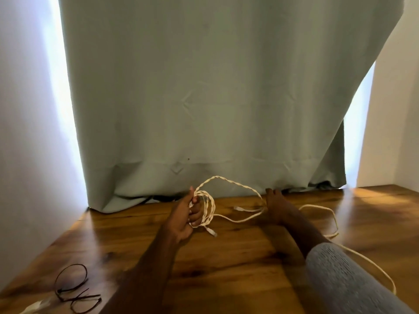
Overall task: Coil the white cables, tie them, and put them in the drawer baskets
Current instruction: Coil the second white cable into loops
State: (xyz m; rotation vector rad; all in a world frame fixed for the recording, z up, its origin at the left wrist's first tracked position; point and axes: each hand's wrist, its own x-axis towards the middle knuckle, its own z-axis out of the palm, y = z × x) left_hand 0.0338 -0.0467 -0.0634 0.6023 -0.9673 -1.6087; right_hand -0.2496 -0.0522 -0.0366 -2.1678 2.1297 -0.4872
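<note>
My left hand (184, 217) grips small coil of twisted white braided cable (207, 211), held just above brown wooden table (226, 257), far centre. My right hand (275, 206) pinches loose strand of same cable right of coil; grip partly hidden. Slack trails right, off near edge. Thin black ties (76, 288) lie near left. Grey-green curtain (204, 87) hangs behind.

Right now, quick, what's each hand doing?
Left hand: holding the coiled loops of the white cable.
Right hand: pinching the same cable's loose strand.
</note>
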